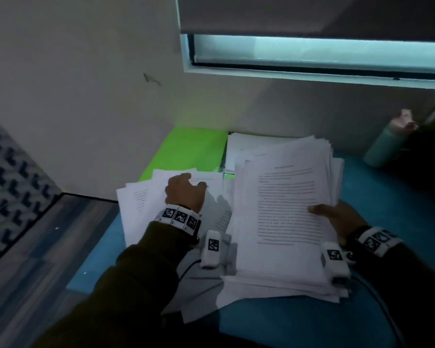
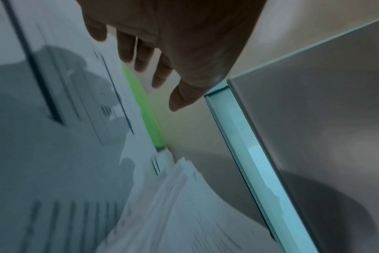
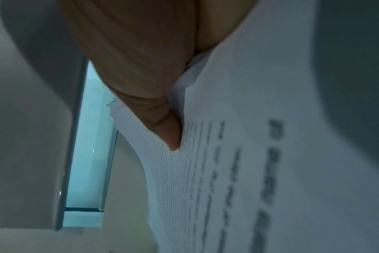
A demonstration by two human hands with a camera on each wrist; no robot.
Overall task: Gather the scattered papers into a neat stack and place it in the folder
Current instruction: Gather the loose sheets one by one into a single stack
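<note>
Near the tabletop's right edge, right hand (image 1: 342, 219) grips the part-gathered paper stack (image 1: 284, 209); left hand (image 1: 185, 190), fingers loose, reaches loose sheets (image 1: 141, 199); green folder (image 1: 191, 149) unfilled.

Both arms are in dark olive-green long sleeves (image 1: 126, 280), coming in from the bottom of the frame. Each wrist has a white band printed with black square marker codes (image 1: 178, 218), plus a small white camera block (image 1: 212, 248) with its own marker and a thin black cable (image 1: 189, 268) trailing off.
</note>
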